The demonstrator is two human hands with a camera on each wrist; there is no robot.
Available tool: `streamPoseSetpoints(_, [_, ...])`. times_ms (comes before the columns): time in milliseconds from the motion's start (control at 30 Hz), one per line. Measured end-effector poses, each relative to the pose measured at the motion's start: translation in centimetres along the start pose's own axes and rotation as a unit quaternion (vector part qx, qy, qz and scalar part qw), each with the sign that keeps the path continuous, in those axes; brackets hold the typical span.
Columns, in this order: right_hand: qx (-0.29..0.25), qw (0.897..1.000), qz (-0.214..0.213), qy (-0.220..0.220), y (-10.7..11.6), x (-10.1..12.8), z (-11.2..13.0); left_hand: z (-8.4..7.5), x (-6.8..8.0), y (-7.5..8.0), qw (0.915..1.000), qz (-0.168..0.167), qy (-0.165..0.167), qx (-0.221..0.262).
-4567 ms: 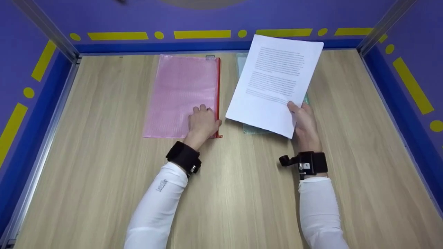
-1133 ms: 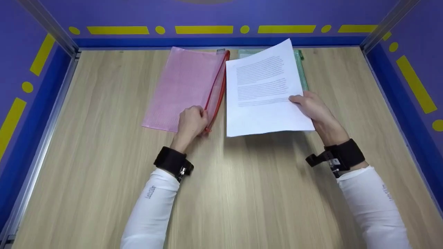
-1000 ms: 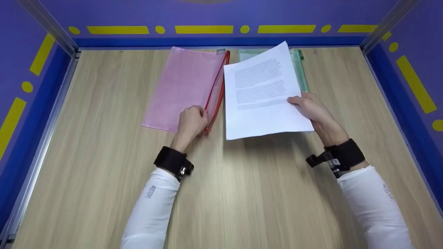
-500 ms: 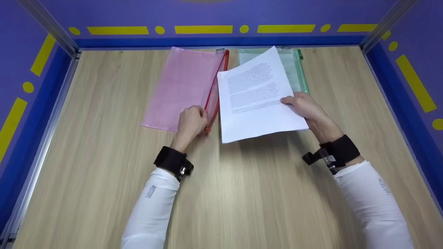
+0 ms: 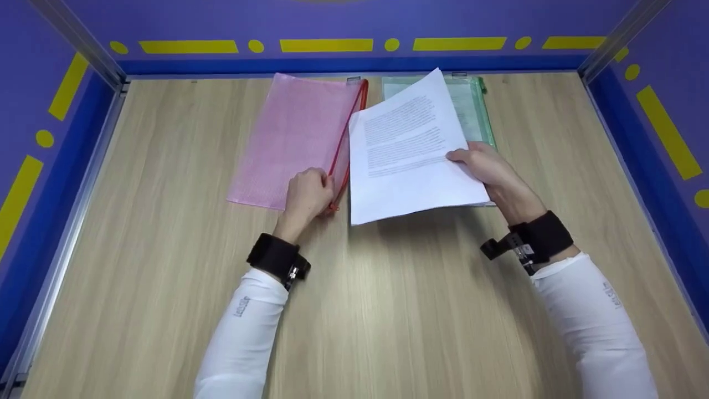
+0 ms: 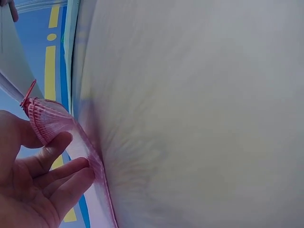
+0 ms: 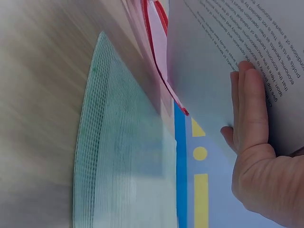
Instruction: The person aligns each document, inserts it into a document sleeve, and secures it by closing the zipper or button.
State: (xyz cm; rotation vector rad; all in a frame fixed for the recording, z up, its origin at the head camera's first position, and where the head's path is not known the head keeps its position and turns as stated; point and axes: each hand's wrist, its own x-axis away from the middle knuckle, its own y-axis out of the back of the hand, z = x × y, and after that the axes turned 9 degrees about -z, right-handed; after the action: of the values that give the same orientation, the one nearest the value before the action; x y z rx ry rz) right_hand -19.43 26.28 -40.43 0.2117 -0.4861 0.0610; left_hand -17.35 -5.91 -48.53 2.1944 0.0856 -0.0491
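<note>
Pink pouch (image 5: 293,138) unzipped, mouth held open — left hand (image 5: 307,194) pinches its near corner on the surface (image 5: 388,310). Right hand (image 5: 487,172) grips the paper sheets (image 5: 407,149), left edge at the opening, not inside yet. Left to do, I'd say: slide in, zip. Green pouch (image 5: 473,111) lies under the sheets.

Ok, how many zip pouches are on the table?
2: pink pouch, its near corner held by the left hand; green pouch partly under the paper in the right hand.
</note>
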Motion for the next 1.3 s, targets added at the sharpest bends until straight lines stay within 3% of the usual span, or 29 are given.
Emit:
streamPoseSetpoints(500, [-0.023, 0.999, -0.046, 0.014, -1.3, -2.0, -0.5, -0.2, 0.3, 0.0, 0.9998, 0.022, 0.001, 0.004])
streamPoseSetpoints(767, [-0.075, 0.995, -0.059, 0.037, -1.6, -2.6, -1.4, -0.3, 0.5, 0.4, 0.9994, 0.034, -0.003, 0.01])
streamPoseSetpoints(1300, [-0.035, 0.992, -0.117, 0.043, -3.8, -3.4, -3.0, -0.5, 0.5, 0.5, 0.999, 0.039, 0.003, 0.021])
